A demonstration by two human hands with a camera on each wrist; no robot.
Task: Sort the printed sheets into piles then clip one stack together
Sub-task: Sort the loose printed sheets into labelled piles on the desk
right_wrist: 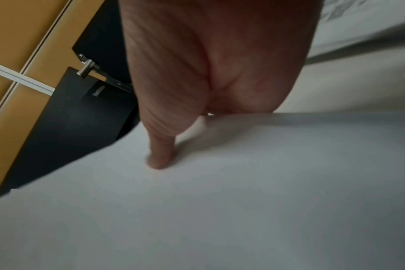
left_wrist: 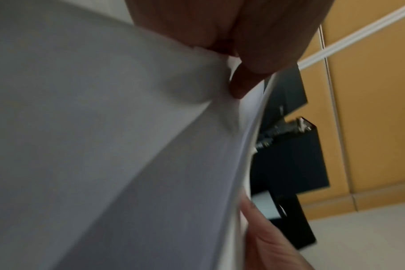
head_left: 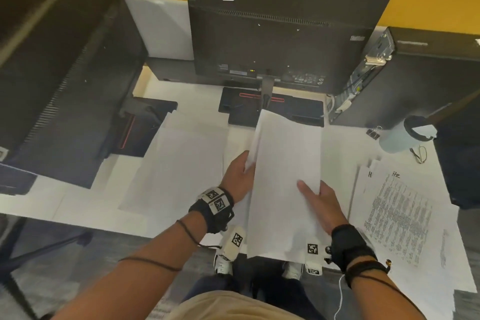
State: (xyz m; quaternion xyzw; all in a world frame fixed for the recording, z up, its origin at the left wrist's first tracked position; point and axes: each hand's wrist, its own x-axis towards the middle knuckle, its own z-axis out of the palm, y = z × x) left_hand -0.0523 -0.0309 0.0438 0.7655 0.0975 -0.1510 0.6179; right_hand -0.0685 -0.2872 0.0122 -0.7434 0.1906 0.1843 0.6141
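A stack of white sheets (head_left: 283,179) is held up over the desk's front edge, blank side toward me. My left hand (head_left: 240,176) grips its left edge, fingers hidden behind the paper. My right hand (head_left: 318,200) pinches the right edge, thumb (right_wrist: 161,159) pressed flat on top. In the left wrist view the thumb (left_wrist: 240,85) presses into the sheets (left_wrist: 127,146), which bow. A pile of blank sheets (head_left: 181,161) lies at left; a printed pile (head_left: 400,218) lies at right. A black binder clip (head_left: 374,133) sits at the back right.
A monitor's back (head_left: 280,34) and its base (head_left: 270,106) stand straight ahead, another monitor (head_left: 65,67) at left, a black computer case (head_left: 415,80) at right. A pale cup with a dark lid (head_left: 405,135) stands near the clip. The white desk (head_left: 78,202) ends near my body.
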